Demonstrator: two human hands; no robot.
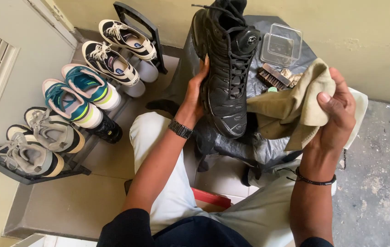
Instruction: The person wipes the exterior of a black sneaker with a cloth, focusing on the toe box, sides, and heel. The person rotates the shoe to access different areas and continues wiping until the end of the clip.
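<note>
My left hand (196, 93) grips the side of a black sneaker (226, 68), holding it toe-down over a black plastic sheet (231, 144). My right hand (336, 107) is closed on an olive-tan cloth (295, 107) just right of the shoe's toe. The cloth hangs near the shoe but I cannot tell if it touches. A dark watch sits on my left wrist, a thin cord bracelet on my right.
A black shoe rack (73, 169) at left holds three pairs of sneakers, including a teal pair (78, 93). Behind the shoe lie a wooden brush (271, 77) and a clear plastic box (282, 45). A red box (211, 199) sits under my knees.
</note>
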